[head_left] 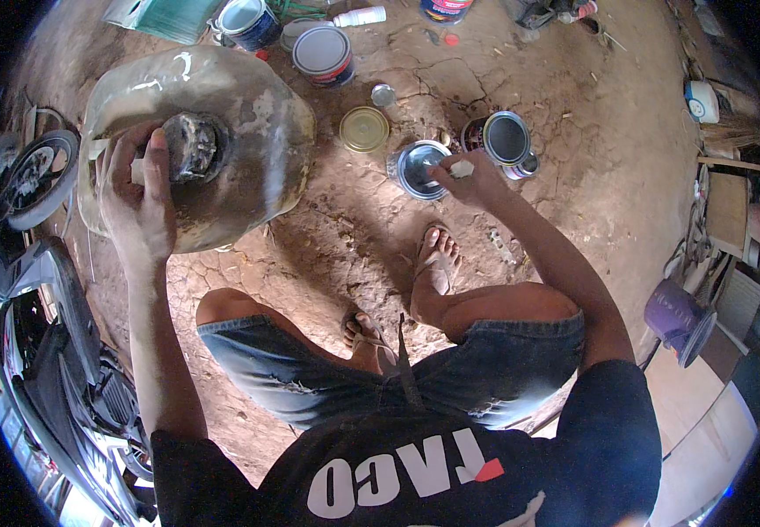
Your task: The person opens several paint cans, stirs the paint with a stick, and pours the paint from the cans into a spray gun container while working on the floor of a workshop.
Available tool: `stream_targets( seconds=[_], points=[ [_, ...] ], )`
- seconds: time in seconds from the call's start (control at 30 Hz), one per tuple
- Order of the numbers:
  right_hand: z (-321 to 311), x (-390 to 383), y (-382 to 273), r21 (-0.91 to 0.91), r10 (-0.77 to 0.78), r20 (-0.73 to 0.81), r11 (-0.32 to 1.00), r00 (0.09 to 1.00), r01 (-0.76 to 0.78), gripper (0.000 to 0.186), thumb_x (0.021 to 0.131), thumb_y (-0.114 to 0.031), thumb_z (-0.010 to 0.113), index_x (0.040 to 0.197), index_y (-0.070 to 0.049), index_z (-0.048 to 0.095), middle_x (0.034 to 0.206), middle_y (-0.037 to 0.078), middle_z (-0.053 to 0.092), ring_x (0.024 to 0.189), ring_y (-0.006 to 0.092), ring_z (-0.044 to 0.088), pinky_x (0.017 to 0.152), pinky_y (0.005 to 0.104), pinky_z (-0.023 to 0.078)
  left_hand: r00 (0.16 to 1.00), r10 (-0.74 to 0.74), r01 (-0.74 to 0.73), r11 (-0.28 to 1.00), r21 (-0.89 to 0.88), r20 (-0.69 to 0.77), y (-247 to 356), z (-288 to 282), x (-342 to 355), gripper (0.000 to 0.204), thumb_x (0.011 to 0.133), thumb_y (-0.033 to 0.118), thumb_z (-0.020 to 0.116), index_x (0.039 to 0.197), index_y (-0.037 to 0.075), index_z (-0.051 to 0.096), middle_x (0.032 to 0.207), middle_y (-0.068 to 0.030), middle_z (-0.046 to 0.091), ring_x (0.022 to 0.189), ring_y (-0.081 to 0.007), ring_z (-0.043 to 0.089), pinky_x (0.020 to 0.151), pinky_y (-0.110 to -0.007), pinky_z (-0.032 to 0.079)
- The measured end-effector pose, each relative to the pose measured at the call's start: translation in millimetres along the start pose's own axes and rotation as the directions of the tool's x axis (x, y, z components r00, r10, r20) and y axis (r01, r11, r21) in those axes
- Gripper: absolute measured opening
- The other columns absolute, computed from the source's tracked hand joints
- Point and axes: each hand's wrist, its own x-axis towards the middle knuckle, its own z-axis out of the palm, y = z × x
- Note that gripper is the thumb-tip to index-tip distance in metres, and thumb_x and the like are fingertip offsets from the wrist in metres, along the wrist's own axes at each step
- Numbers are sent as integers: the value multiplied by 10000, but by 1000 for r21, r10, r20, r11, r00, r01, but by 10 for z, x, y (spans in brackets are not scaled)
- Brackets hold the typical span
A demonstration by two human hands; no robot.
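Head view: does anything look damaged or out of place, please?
Yes. The denim shorts have frayed rips on both thighs. Near the top edge, a white bottle lies on its side, odd beside the upright grey-topped can.

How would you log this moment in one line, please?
left hand: gripping jug | right hand: holding pale object, kind unclear, at open can | nearby: gold lid

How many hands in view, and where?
2: left hand on the large translucent container, right hand at the open can. No others show.
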Motion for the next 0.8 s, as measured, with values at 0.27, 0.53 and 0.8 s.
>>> stream_targets(
  seconds=[0.27, 0.53, 0.8],
  points=[
    [-91, 58, -99, -242, -215, -17, 949, 976, 204, 324, 917, -344, 688, 1054, -53, 725, 951, 198, 721, 825, 364, 705, 704, 453, 555, 1000, 11, -11, 1000, 27, 3, -22, -2, 1, 277, 980, 254, 588, 1072, 14, 689, 1075, -143, 675, 1062, -305, 604, 967, -391, 430],
    [-117, 59, -200, -98, -90, -112, 992, 990, 79, 279, 917, -322, 700, 1095, -108, 724, 1029, 180, 727, 801, 348, 711, 749, 438, 557, 1000, 12, -12, 1000, -5, -4, -8, -2, -9, 286, 982, 264, 595, 1088, 16, 689, 1068, -137, 673, 1064, -298, 601, 970, -388, 429],
    [-74, -20, -57, -188, -25, -26, 982, 999, 20, 224, 897, -266, 729, 1013, -75, 713, 908, 136, 743, 737, 272, 723, 668, 386, 563, 1000, -18, 19, 998, -58, 5, -5, 4, -7, 257, 979, 225, 606, 1082, 3, 687, 1056, -131, 671, 1048, -264, 602, 961, -363, 432]
  ],
)
